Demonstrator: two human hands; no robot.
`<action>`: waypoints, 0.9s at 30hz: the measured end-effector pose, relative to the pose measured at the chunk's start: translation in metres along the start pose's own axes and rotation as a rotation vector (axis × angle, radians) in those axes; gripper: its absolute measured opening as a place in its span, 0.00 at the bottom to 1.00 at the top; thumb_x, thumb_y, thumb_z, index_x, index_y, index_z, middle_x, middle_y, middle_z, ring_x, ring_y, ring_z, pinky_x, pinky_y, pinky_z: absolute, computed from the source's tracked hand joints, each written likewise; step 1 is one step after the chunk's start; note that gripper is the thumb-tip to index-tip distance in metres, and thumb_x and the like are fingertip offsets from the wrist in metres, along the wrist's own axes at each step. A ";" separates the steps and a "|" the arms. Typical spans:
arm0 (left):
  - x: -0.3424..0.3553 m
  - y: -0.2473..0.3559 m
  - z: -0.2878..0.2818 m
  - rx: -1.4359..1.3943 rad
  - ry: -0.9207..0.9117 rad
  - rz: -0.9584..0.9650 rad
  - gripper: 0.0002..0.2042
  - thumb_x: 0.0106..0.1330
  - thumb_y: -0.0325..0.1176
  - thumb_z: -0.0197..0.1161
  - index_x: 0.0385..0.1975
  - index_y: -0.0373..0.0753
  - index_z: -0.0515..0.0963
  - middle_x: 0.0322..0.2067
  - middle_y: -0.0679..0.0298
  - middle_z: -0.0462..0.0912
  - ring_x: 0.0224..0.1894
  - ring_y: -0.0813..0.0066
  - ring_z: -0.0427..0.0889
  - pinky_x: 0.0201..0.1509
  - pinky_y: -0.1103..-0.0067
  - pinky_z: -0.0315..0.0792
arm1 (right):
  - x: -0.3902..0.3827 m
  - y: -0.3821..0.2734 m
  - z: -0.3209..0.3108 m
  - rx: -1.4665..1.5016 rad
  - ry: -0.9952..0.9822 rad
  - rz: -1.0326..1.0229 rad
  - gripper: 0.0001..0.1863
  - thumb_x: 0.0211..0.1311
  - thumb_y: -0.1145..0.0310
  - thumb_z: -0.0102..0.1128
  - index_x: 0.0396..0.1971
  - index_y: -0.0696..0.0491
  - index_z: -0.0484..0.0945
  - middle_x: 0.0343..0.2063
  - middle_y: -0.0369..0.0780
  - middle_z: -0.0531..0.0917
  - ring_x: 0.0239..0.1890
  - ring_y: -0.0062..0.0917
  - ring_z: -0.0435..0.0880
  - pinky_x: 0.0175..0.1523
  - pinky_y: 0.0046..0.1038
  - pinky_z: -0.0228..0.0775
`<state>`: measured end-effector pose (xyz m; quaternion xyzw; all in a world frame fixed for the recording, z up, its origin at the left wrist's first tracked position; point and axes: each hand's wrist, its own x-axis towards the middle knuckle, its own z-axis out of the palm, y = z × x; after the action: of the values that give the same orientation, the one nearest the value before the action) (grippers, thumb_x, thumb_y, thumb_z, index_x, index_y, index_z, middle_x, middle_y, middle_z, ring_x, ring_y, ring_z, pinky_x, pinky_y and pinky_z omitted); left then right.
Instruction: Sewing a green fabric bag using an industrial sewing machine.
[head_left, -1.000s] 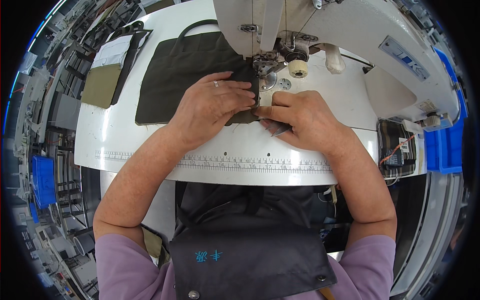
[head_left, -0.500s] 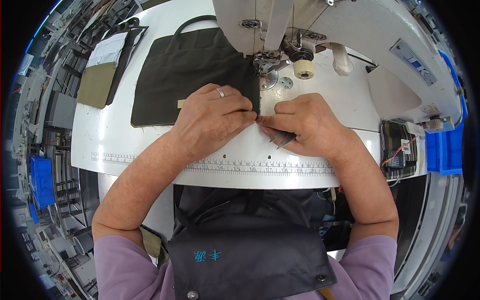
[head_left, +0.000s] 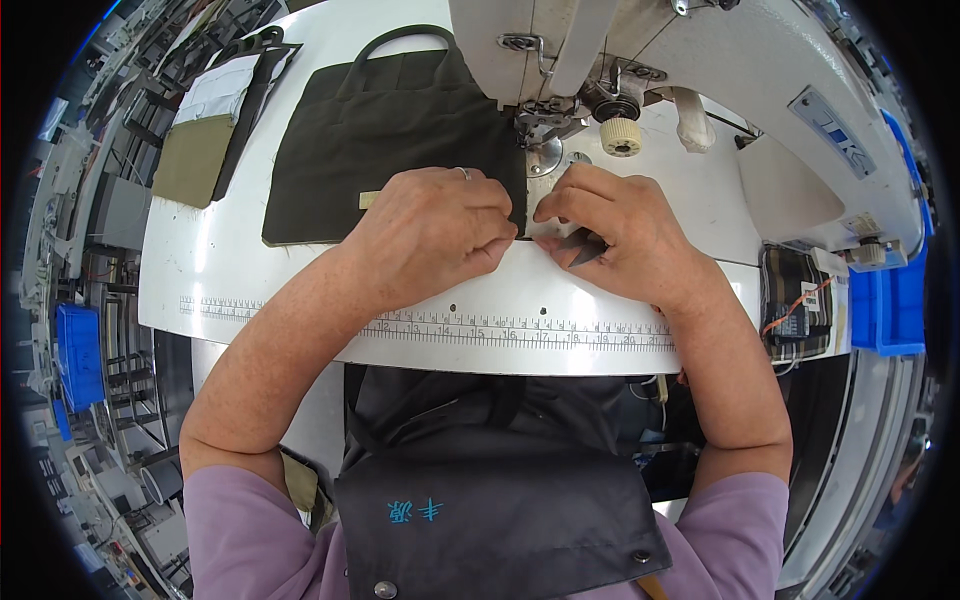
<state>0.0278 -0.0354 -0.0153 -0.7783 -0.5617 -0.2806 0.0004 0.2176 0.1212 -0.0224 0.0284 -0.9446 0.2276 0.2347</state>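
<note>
A dark olive cloth bag with looped handles and a small pale tab lies on the white table, its right edge beside the presser foot of the sewing machine. My left hand is closed at the bag's lower right corner, fingertips pinched on the fabric. My right hand, just right of that corner, has curled fingers around small dark thread snips, whose blades show below the index finger. Its fingertips are near the bag's edge.
Layered fabric pieces, olive, white and dark, lie at the table's left. A checked cloth with an orange cord lies at the right edge. A blue bin stands beyond it, another at far left. A printed ruler runs along the table's front.
Both hands have shifted, my left from flat on the fabric to curled at the corner. My right hand has moved slightly rightward, away from my left. The bag now sits with its lower corner straighter.
</note>
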 end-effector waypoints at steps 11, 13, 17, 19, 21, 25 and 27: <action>-0.007 -0.006 0.000 -0.326 0.132 -0.257 0.08 0.51 0.27 0.75 0.32 0.35 0.87 0.31 0.63 0.86 0.33 0.67 0.85 0.39 0.74 0.79 | 0.009 -0.003 0.015 -0.265 0.158 -0.175 0.09 0.47 0.72 0.67 0.32 0.48 0.83 0.31 0.30 0.84 0.35 0.25 0.85 0.32 0.28 0.78; -0.005 -0.005 -0.004 -0.103 0.113 -0.098 0.16 0.52 0.25 0.75 0.43 0.37 0.87 0.41 0.62 0.88 0.46 0.63 0.87 0.56 0.69 0.78 | 0.008 -0.002 0.015 -0.246 0.175 -0.164 0.08 0.47 0.72 0.67 0.30 0.48 0.83 0.30 0.30 0.84 0.35 0.25 0.85 0.32 0.28 0.78; -0.016 -0.018 -0.004 0.057 0.014 0.052 0.18 0.58 0.23 0.69 0.51 0.40 0.85 0.52 0.62 0.87 0.61 0.62 0.82 0.71 0.61 0.69 | 0.011 -0.004 0.016 -0.146 0.202 -0.132 0.06 0.46 0.72 0.66 0.28 0.48 0.83 0.29 0.30 0.84 0.33 0.26 0.84 0.32 0.29 0.78; -0.021 -0.019 -0.006 -0.026 -0.153 -0.001 0.21 0.60 0.18 0.61 0.53 0.42 0.85 0.59 0.65 0.84 0.68 0.66 0.77 0.75 0.57 0.65 | 0.010 -0.003 0.014 -0.160 0.145 -0.137 0.07 0.45 0.72 0.67 0.28 0.48 0.83 0.29 0.30 0.84 0.34 0.26 0.85 0.33 0.29 0.78; -0.021 -0.017 -0.010 -0.014 -0.190 0.004 0.22 0.60 0.18 0.61 0.54 0.43 0.85 0.59 0.65 0.84 0.68 0.68 0.77 0.75 0.57 0.65 | 0.009 -0.003 0.013 -0.173 0.088 -0.143 0.07 0.45 0.73 0.68 0.28 0.48 0.84 0.29 0.30 0.84 0.34 0.26 0.85 0.33 0.29 0.78; -0.022 -0.017 -0.008 0.047 -0.228 0.056 0.23 0.59 0.19 0.59 0.54 0.44 0.85 0.58 0.66 0.85 0.67 0.72 0.77 0.76 0.60 0.64 | 0.007 -0.006 0.010 -0.159 0.081 -0.127 0.07 0.47 0.72 0.73 0.28 0.49 0.84 0.28 0.31 0.83 0.36 0.26 0.85 0.33 0.29 0.78; -0.023 -0.018 -0.008 0.067 -0.211 0.073 0.23 0.60 0.19 0.59 0.54 0.44 0.85 0.58 0.67 0.85 0.67 0.74 0.77 0.76 0.61 0.64 | 0.006 -0.006 0.008 -0.126 0.097 -0.120 0.07 0.48 0.72 0.74 0.28 0.50 0.84 0.29 0.31 0.82 0.36 0.26 0.85 0.33 0.29 0.78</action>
<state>0.0038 -0.0513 -0.0248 -0.8231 -0.5388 -0.1780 -0.0225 0.2095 0.1128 -0.0240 0.0588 -0.9411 0.1545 0.2948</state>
